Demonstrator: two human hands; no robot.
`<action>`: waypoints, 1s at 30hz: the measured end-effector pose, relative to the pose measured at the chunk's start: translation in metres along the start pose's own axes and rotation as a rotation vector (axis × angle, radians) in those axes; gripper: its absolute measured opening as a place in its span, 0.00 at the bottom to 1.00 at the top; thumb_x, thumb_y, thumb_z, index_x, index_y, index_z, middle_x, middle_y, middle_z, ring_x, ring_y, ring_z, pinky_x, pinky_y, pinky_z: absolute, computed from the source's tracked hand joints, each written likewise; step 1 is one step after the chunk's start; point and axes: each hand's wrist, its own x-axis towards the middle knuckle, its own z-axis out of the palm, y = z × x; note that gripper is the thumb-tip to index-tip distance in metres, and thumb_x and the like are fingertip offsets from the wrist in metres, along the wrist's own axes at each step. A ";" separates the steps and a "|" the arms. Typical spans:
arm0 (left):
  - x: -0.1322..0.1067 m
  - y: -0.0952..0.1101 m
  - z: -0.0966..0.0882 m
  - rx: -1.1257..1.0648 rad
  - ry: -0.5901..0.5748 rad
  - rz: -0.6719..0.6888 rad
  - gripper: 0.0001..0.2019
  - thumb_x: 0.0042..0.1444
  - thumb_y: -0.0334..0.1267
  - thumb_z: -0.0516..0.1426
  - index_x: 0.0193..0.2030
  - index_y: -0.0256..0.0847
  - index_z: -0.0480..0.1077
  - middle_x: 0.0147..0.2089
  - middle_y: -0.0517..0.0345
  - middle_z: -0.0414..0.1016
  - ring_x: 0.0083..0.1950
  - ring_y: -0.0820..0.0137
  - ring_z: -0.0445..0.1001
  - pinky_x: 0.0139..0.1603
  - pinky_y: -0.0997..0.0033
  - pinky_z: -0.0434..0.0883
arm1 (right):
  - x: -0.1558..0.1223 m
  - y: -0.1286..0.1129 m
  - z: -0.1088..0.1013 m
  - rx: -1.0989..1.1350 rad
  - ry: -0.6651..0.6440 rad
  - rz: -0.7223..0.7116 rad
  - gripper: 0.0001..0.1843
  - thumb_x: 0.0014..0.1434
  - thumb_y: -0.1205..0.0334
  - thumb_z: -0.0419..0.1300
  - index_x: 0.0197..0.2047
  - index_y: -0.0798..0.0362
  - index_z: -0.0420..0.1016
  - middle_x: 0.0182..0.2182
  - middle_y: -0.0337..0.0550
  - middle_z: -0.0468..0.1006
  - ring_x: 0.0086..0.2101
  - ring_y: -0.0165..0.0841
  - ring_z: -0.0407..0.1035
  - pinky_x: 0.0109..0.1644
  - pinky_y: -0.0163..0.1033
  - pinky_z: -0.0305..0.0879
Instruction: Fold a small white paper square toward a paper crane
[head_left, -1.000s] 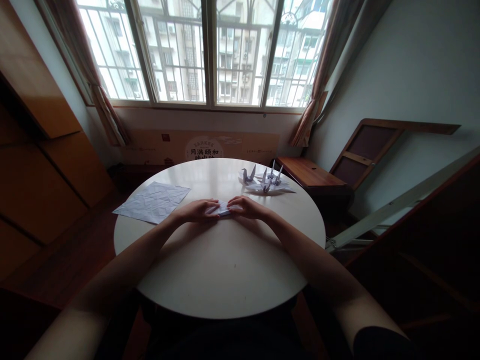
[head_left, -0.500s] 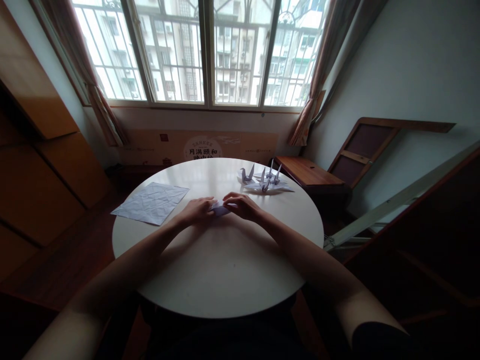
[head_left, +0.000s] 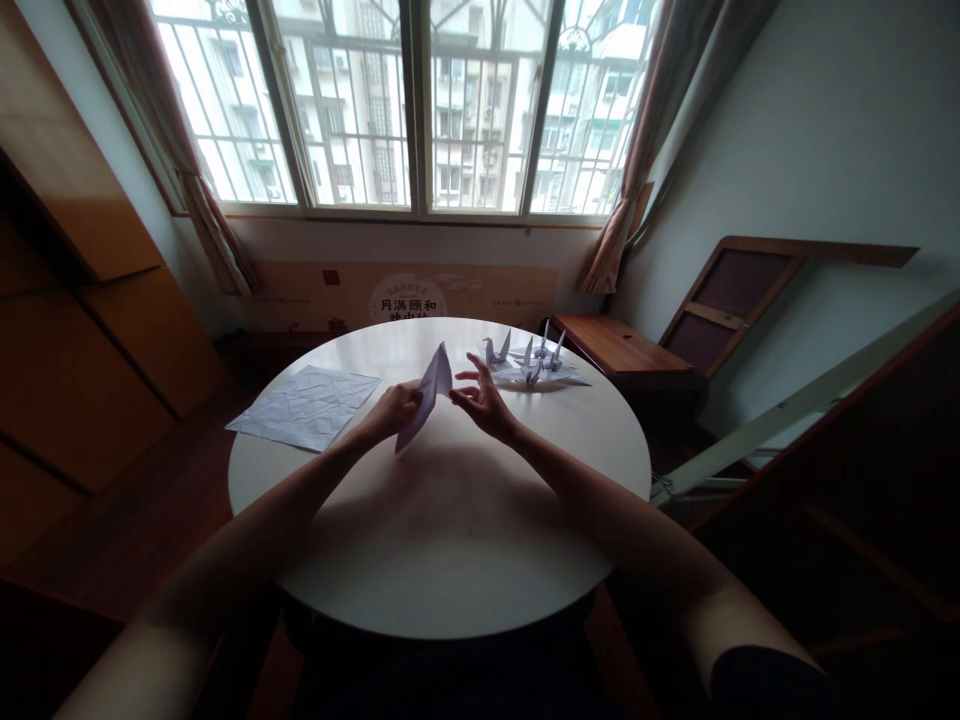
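My left hand (head_left: 401,408) is closed on a pale folded paper (head_left: 427,400), which it holds tilted up above the table. The paper has a pointed top and a slanting crease, and part of it is hidden behind my fingers. At its right edge my right hand (head_left: 484,402) pinches the paper between fingertips, with the other fingers raised and spread. To the right of that hand stand several folded paper cranes (head_left: 531,372) with upright points.
A creased sheet of paper (head_left: 304,405) lies flat at the left of the round white table (head_left: 457,560). Beyond the table are a printed box (head_left: 502,285) under the window and a low wooden stand (head_left: 615,340). A pale metal frame (head_left: 720,450) leans at the right.
The folded paper has been lifted from low on the table and turned upright. My left hand has shifted slightly left, and the fingers of my right hand have spread upward.
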 end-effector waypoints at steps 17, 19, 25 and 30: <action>-0.002 -0.002 0.034 -0.655 -0.108 0.128 0.39 0.49 0.43 0.68 0.67 0.37 0.61 0.51 0.46 0.75 0.48 0.58 0.76 0.46 0.63 0.75 | -0.010 -0.019 0.002 -0.194 -0.147 0.050 0.35 0.49 0.51 0.70 0.55 0.48 0.58 0.46 0.46 0.70 0.36 0.34 0.73 0.37 0.44 0.76; -0.001 -0.001 0.033 -0.643 -0.104 0.130 0.38 0.50 0.40 0.67 0.67 0.38 0.60 0.51 0.46 0.75 0.46 0.60 0.76 0.44 0.64 0.75 | -0.010 -0.020 0.001 -0.197 -0.145 0.058 0.32 0.51 0.54 0.67 0.55 0.48 0.58 0.46 0.46 0.71 0.36 0.34 0.74 0.37 0.44 0.76; 0.003 -0.008 0.033 -0.622 -0.043 0.149 0.38 0.47 0.33 0.65 0.66 0.38 0.61 0.51 0.48 0.74 0.46 0.63 0.75 0.42 0.69 0.75 | -0.009 -0.025 -0.006 -0.307 -0.127 0.011 0.33 0.54 0.61 0.64 0.61 0.50 0.58 0.46 0.49 0.76 0.36 0.36 0.76 0.37 0.44 0.75; 0.002 -0.011 0.031 -0.600 -0.012 0.090 0.36 0.48 0.30 0.62 0.66 0.39 0.61 0.53 0.46 0.71 0.42 0.66 0.73 0.36 0.73 0.74 | -0.009 -0.029 -0.013 -0.412 -0.105 -0.028 0.37 0.55 0.65 0.61 0.67 0.49 0.56 0.47 0.51 0.79 0.36 0.37 0.77 0.40 0.43 0.75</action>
